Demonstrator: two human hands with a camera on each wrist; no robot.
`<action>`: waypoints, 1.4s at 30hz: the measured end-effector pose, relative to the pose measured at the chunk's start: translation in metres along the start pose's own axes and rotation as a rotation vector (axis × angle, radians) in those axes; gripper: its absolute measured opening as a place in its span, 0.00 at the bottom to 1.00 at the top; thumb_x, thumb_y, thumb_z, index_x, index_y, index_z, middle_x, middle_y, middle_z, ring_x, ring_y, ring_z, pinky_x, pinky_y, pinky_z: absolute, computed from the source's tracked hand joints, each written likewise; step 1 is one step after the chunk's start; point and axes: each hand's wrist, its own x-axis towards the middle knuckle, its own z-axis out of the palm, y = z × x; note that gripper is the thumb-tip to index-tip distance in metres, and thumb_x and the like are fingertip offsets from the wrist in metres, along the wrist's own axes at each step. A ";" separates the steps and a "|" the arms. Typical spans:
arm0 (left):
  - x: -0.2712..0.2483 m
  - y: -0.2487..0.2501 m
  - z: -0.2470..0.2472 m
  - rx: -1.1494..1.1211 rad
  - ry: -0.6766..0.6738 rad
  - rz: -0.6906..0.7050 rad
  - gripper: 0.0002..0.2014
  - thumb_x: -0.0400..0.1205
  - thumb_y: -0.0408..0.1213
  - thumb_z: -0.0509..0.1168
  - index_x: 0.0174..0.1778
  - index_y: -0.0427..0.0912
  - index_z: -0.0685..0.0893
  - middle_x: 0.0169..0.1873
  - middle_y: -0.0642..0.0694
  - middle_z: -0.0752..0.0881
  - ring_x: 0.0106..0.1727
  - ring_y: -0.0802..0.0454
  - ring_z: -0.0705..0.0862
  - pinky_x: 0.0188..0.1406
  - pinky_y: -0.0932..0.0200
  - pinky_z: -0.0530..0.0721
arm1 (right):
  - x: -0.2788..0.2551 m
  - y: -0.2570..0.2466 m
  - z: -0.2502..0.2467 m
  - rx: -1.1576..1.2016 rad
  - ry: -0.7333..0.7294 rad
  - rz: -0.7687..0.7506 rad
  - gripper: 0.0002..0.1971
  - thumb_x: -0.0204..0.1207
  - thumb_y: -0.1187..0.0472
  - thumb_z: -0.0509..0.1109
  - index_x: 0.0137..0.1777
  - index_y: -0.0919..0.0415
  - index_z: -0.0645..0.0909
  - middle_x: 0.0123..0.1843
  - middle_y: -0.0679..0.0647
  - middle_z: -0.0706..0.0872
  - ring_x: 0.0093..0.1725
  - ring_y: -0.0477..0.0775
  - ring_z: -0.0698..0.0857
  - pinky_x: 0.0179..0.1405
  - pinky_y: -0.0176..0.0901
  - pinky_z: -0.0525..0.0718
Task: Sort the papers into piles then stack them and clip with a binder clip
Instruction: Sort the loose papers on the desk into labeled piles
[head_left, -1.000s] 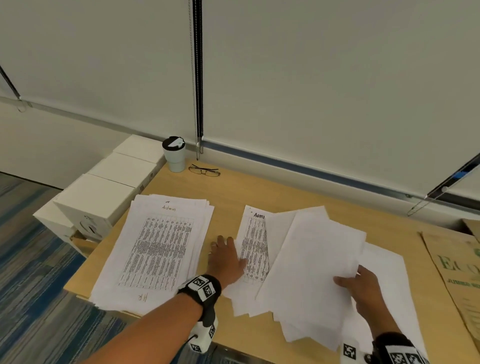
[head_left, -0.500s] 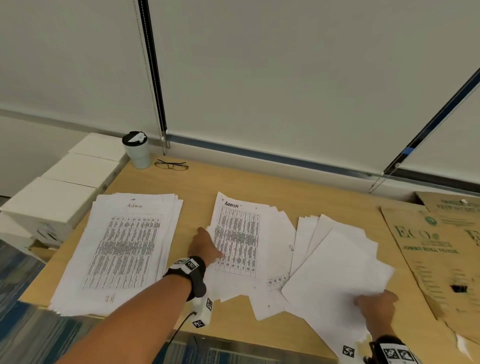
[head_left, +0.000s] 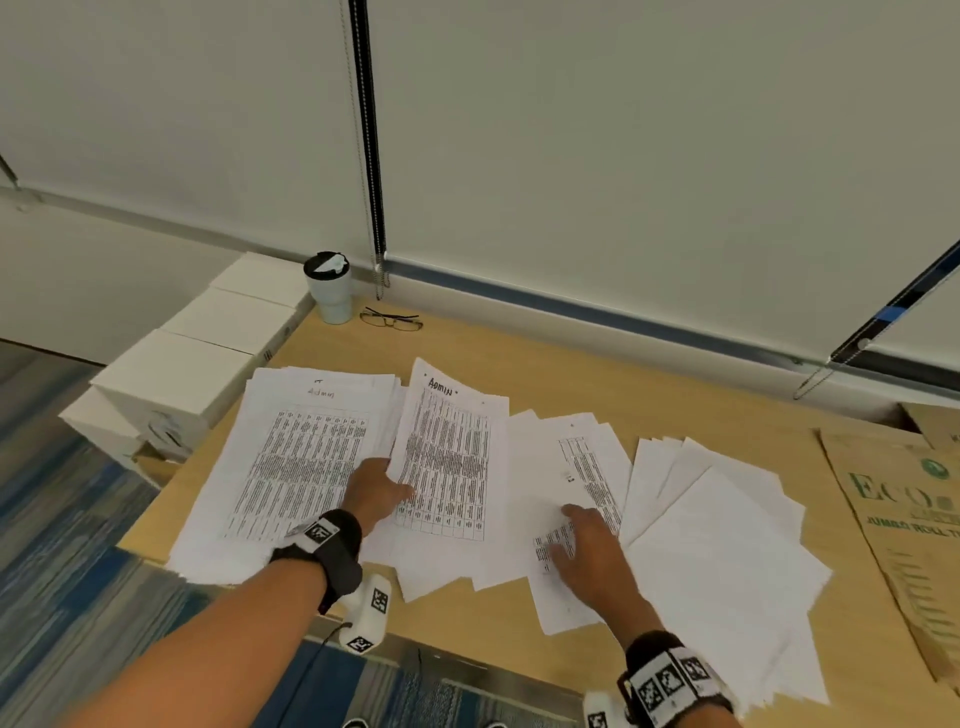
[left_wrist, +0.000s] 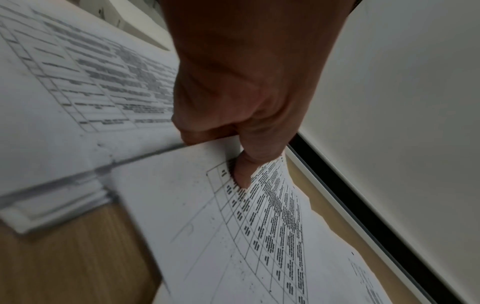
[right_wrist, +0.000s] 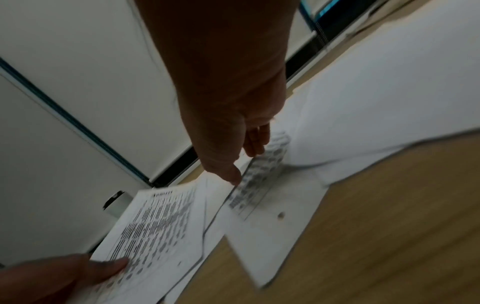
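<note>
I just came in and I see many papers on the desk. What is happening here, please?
A person is sorting papers on a desk. The left hand pinches a sheet marked "Admin" beside the left pile. The right hand rests flat on a sheet in the loose middle papers. Blank sheets lie at the right. No clip is visible.

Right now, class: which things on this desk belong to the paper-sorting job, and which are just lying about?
Part of the job:
- left pile
- Admin sheet, pinched by the left hand
- loose printed sheets under the right hand
- blank sheets

Lying about:
- cup
- glasses
- white boxes
- cardboard
</note>
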 end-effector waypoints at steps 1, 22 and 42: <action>-0.003 0.000 -0.004 -0.010 0.007 0.021 0.28 0.80 0.36 0.78 0.76 0.35 0.81 0.69 0.40 0.86 0.66 0.40 0.85 0.64 0.49 0.87 | 0.003 -0.008 0.009 0.021 -0.004 0.025 0.30 0.81 0.56 0.76 0.80 0.62 0.74 0.74 0.58 0.79 0.76 0.59 0.78 0.79 0.50 0.75; -0.023 -0.054 -0.158 0.029 0.201 0.032 0.29 0.88 0.37 0.69 0.85 0.36 0.71 0.84 0.39 0.72 0.84 0.38 0.72 0.84 0.46 0.71 | 0.040 -0.188 -0.006 0.676 0.456 0.127 0.07 0.80 0.61 0.77 0.47 0.61 0.81 0.32 0.51 0.82 0.34 0.56 0.82 0.33 0.44 0.76; -0.007 -0.107 -0.190 -0.023 0.186 -0.040 0.24 0.85 0.34 0.69 0.76 0.37 0.71 0.69 0.36 0.83 0.65 0.38 0.85 0.59 0.50 0.85 | 0.060 -0.358 0.150 0.475 -0.441 -0.004 0.36 0.77 0.50 0.79 0.80 0.53 0.66 0.55 0.53 0.89 0.46 0.47 0.90 0.40 0.37 0.87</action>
